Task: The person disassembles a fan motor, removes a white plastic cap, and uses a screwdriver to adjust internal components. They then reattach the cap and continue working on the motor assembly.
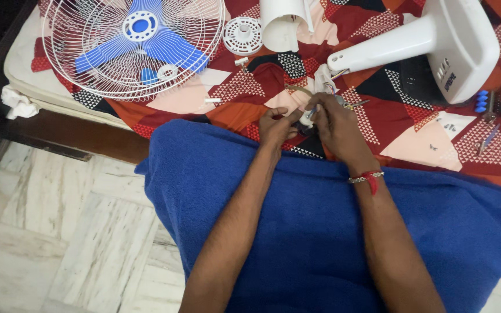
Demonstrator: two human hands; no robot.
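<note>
My left hand (pixel 276 125) and my right hand (pixel 336 123) meet over the edge of a bed and together grip a small white fan part (pixel 307 117) with thin coloured wires (pixel 333 88) running from it. The fingers of both hands close around it, hiding most of it. My right wrist wears a bracelet with a red thread (pixel 367 177). A blue towel (pixel 297 232) covers my lap under both forearms.
A white fan guard with blue blades (pixel 131 43) lies on the patterned red bedsheet (pixel 239 87) at the upper left. A white round disc (pixel 242 35), a white housing (pixel 282 26) and the fan's white stand and base (pixel 436 40) lie behind. Small blue knobs (pixel 481 101) sit right. Marble floor (pixel 59 232) is left.
</note>
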